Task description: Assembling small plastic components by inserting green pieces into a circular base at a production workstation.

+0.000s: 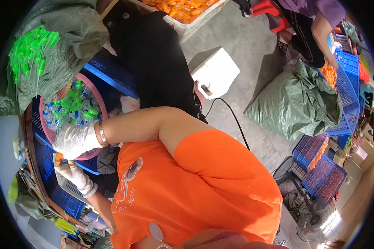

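My right hand (76, 140), in a white glove, is at the near edge of a pink basin (103, 99). Its fingers are curled, and what they hold is hidden. Just below it, my left hand (77, 177), also gloved, with brownish bands on its fingers, pinches a small orange piece (59, 156) under the right fingers. Small clear plastic pieces with blue rings (50, 118) fill the basin. Among them lie bright green-topped pieces (72, 103) with thin clear stems. More green-topped pieces (33, 47) rest on a grey-green sack (77, 31) beyond the basin.
A white box (220, 72) stands on the concrete floor, a black cable (232, 120) beside it. Orange pieces fill a white tub (191, 27). At right, a person's hand (331, 62) touches orange pieces near a green sack (295, 103), blue crates (347, 87) and a fan (316, 220).
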`<state>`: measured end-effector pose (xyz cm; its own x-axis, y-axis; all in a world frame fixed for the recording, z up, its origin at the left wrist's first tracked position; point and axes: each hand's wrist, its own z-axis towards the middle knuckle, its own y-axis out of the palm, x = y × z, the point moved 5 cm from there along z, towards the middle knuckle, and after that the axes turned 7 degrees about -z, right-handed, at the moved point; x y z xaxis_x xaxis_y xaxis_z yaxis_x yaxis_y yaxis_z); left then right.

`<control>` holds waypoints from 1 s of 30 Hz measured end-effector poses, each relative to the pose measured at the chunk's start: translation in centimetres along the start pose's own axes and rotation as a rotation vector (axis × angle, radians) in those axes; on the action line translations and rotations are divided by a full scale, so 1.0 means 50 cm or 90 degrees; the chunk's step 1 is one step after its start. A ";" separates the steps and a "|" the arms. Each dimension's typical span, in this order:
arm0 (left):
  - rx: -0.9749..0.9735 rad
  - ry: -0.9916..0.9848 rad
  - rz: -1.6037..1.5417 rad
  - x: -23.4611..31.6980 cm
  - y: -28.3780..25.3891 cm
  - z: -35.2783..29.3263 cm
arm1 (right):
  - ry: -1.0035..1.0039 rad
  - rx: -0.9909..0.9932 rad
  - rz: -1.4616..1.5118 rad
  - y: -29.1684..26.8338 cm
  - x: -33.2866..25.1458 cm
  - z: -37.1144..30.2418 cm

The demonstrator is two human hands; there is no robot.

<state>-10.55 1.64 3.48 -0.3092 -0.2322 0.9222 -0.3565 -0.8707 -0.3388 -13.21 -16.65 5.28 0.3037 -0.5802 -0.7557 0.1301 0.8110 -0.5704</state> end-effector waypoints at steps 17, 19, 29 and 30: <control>0.077 -0.086 -0.291 -0.060 -0.049 0.036 | 0.299 -0.325 0.434 -0.380 0.148 -0.474; 0.083 -0.106 -0.326 -0.099 -0.089 0.051 | 0.518 -0.028 0.326 -0.402 0.210 -0.629; 0.119 -0.203 -0.483 -0.166 -0.131 0.066 | 0.865 0.126 0.299 -0.103 0.465 -1.051; 0.119 -0.199 -0.481 -0.164 -0.136 0.064 | 0.872 0.089 0.139 -0.109 0.468 -1.055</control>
<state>-2.75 8.07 -1.17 0.2228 0.3575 0.9070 -0.2088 -0.8913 0.4026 -56.60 -38.60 -26.28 -0.8143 0.0131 -0.5803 0.3173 0.8472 -0.4262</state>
